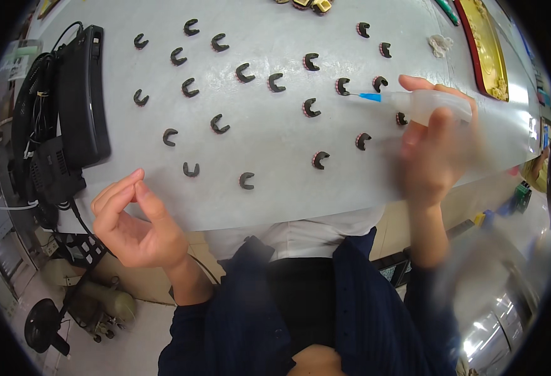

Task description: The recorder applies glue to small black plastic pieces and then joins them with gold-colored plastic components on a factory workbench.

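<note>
My right hand (435, 141) is wrapped around a translucent squeeze bottle (441, 105) with a thin needle on a blue hub (370, 97). The needle's end is at a dark horseshoe-shaped dental arch (342, 86) with pinkish teeth along its outer edge; whether they touch, I cannot tell. Over the near left edge of the table, my left hand (139, 219) is closed in a pinch, thumb against fingertips, with nothing visible between them. Closest to it lies another dark arch (191, 170). Several more such arches are spread singly over the tabletop. My right fingers partly cover one arch (402, 118).
Along the left side of the grey table (275, 207) stand a black box-like device (91, 94) and bundled cables (37, 100). At the far right are a yellow tray with a red edge (485, 53), crumpled white tissue (440, 46) and a green pen-like object (448, 11). Yellowish pieces (310, 5) lie at the far edge.
</note>
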The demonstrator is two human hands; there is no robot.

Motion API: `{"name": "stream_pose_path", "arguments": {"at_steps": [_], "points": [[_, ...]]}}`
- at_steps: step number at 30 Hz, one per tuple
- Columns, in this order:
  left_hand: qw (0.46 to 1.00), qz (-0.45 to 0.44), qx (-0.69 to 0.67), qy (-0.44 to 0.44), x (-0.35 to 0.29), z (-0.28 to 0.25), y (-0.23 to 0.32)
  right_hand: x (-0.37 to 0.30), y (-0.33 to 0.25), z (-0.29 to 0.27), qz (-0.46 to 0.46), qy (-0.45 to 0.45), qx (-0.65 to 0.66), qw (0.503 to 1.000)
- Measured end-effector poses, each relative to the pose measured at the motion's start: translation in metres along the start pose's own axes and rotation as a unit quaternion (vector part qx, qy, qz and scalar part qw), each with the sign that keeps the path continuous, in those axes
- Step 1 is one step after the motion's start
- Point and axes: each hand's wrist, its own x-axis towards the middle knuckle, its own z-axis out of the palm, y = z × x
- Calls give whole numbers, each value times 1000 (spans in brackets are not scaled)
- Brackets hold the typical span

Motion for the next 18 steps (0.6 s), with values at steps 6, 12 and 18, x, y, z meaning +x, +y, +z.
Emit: {"name": "stream_pose_path", "arguments": {"at_steps": [6, 12, 18], "points": [[1000, 1, 6, -2, -1, -1, 0, 1, 0, 2, 12, 49, 12, 999], [1000, 1, 1, 3, -1, 0, 0, 0, 1, 1, 17, 52, -4, 998], [1000, -1, 1, 6, -2, 0, -1, 1, 2, 3, 22, 53, 15, 998]]}}
